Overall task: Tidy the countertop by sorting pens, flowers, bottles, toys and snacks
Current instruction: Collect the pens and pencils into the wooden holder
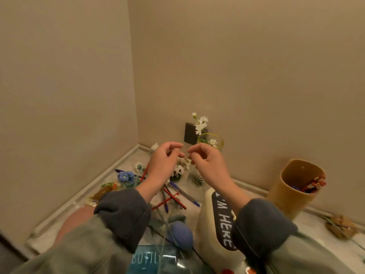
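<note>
at the far left edge of the counter (129,161) lies a crinkled brownish snack wrapper (103,191), too blurred to read, half hidden by the left sleeve. just right of it sits a blue knitted flower (124,176), its stem lost behind the left wrist. loose pens (174,196), red and blue, lie crossed in a heap in the middle of the counter, several cut off by the left forearm. the left hand (165,162) hangs raised above them, fingers curled, forefinger arched over the thumb with a small gap between; whether it holds anything i cannot tell. small white flowers (179,171) lie on the counter behind and between the wrists, partly covered. the right hand (206,162) is raised beside the left, nearly touching it, fingertips drawn close together as if pinching, but nothing in them can be made out. behind the hands a glass vase (216,138) with a gold rim stands at the wall, white blossoms (201,123) rising from it. lower down, a blue knitted bud (181,235) lies near a teal packet (150,259) cut off by the bottom edge. a cream plush toy (209,218) with a dark lettered band is largely hidden by the right arm. further right a cardboard tube (290,187) stands tilted in this view, holding pens. at the far right lies a blurred brown object (341,228).
</note>
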The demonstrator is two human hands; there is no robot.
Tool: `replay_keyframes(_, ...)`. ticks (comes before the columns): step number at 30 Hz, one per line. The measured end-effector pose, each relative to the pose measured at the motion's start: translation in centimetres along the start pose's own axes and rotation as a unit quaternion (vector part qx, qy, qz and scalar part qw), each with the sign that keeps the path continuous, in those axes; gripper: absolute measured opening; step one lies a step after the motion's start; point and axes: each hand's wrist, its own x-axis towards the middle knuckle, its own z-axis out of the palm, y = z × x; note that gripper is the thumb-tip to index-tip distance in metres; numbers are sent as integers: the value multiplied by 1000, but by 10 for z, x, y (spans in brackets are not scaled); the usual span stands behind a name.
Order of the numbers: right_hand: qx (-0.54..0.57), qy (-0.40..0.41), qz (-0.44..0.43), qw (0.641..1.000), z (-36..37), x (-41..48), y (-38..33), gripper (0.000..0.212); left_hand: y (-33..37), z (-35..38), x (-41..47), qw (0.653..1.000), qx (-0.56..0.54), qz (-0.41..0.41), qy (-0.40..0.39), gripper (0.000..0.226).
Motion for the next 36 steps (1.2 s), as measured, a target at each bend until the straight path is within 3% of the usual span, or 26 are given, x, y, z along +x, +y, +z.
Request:
replay_keyframes(7, -74, -93, 96, 988, 83, 40, 13, 14, -61, -70, 43, 996, 64, -57, -14, 22)
replay_keyframes(13, -142, -137, 145, 970, 128, 63, 40, 14, -117, -89, 69, 980, 169, -84, -70, 18)
replay_keyframes(20, -274, -208, 197, 918, 156, 75, 69, 23, -156, -92, 86, 919, 371, -71, -115, 25)
replay_keyframes(28, -298, -210, 216, 906, 166, 79, 86, 16, -170, -83, 97, 862, 477, -84, -148, 37)
replay_keyframes(31, -283, -200, 218, 912, 167, 78, 89, 18, -169, -82, 99, 866, 463, -106, -154, 43)
replay_keyframes(36, -195, -125, 213, 949, 158, 83, 89, 23, -151, -81, 99, 906, 371, -164, -119, 43)
